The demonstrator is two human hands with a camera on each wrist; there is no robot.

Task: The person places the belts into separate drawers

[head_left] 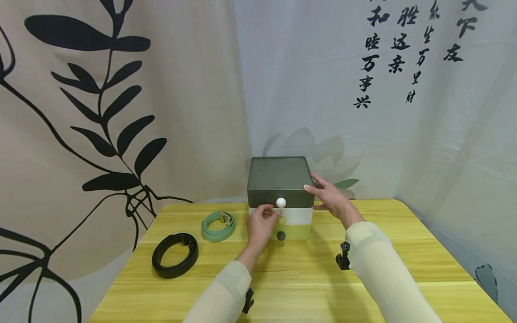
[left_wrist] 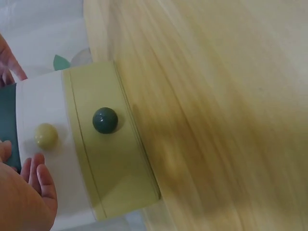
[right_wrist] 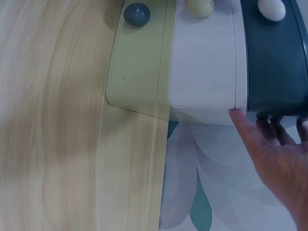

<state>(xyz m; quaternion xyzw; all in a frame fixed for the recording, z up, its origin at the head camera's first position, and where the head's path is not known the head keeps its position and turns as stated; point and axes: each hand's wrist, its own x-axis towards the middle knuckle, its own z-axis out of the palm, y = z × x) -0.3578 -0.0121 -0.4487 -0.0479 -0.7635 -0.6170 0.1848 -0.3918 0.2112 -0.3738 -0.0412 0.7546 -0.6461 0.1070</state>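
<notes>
A small three-tier drawer box (head_left: 280,172) stands near the table's far edge, dark green above, white in the middle, yellow-green below. Each front has a round knob: a white knob (head_left: 281,202) on top, a yellow knob (left_wrist: 46,136) on the white drawer, a dark knob (left_wrist: 105,120) lowest. My left hand (head_left: 260,226) is at the front, its loosely bent fingers close below the white knob; no grip on it is visible. Spread against the box's right side, my right hand (head_left: 333,199) touches the upper tiers with its fingers.
Left of the box, a coiled green belt (head_left: 218,236) with a gold buckle lies on the wooden table (head_left: 307,282). Nearer the front left lies a coiled black belt (head_left: 171,272). Printed curtains (head_left: 194,112) hang behind the table.
</notes>
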